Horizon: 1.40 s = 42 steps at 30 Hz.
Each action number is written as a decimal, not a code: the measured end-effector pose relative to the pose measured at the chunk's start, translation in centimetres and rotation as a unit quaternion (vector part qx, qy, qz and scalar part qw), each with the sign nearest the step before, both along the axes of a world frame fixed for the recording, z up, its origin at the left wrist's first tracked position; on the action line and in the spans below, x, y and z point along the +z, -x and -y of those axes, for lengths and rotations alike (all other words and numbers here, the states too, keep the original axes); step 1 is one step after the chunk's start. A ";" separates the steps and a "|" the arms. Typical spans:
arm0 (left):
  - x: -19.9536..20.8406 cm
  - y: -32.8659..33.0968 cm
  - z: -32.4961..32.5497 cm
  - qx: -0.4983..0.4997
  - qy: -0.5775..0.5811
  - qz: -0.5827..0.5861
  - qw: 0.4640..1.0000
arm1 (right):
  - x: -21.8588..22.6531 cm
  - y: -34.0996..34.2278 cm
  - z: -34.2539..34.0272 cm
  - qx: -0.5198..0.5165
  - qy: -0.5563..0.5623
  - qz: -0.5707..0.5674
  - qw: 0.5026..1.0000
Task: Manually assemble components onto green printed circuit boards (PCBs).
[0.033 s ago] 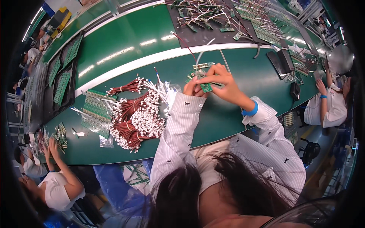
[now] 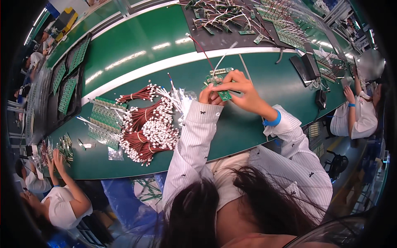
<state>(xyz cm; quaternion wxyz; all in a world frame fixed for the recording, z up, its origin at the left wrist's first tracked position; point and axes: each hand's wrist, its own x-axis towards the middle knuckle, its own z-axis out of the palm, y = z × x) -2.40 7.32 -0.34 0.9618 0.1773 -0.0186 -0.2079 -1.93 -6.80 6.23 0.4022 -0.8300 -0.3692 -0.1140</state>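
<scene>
My left hand point(image 2: 207, 96) and my right hand point(image 2: 245, 91) meet above the green bench, fingers closed around a small green circuit board point(image 2: 224, 96). A dark red wire point(image 2: 203, 48) and a white cable point(image 2: 224, 56) rise from between the fingers. The fingers hide where they join the board. Just beyond the fingertips shows another green board with a row of pale parts point(image 2: 223, 70). Left of my left hand lie white cables point(image 2: 178, 98) on clear plastic, and banded bundles of brown-red wires with white connectors point(image 2: 144, 118).
Green board panels point(image 2: 105, 118) lie left of the bundles. A black tray point(image 2: 66, 89) holds more panels. Wired boards cover a dark mat point(image 2: 223, 18) at the far side. Black adapters point(image 2: 320, 99) sit on the right. Co-workers point(image 2: 66, 198) point(image 2: 359, 111) sit at both sides.
The white cable's free end has shifted slightly to the right. Both hands keep nearly the same place on the board.
</scene>
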 end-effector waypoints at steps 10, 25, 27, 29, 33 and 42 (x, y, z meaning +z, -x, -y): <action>-0.5 -0.5 -0.6 -0.027 -0.100 0.087 0.991 | -0.2 0.5 -0.5 -0.055 -0.145 -0.142 0.978; -0.7 -0.2 0.1 -0.005 -0.335 0.106 0.936 | 0.9 0.9 0.7 -0.059 -0.013 -0.033 0.998; -0.6 -0.3 0.2 -0.012 -0.341 0.110 0.934 | 1.4 0.7 0.7 -0.069 -0.018 -0.055 0.996; -0.7 -0.3 0.3 -0.016 -0.348 0.113 0.931 | 1.5 0.3 0.4 -0.063 -0.037 -0.025 0.997; -1.7 -0.3 0.3 -0.030 -0.340 0.092 0.935 | 0.5 -0.7 -0.9 0.023 -0.295 -0.320 0.900; -1.0 -0.6 -0.1 -0.014 -0.150 0.049 0.987 | -0.6 -2.0 1.4 -0.063 -0.317 -0.363 0.874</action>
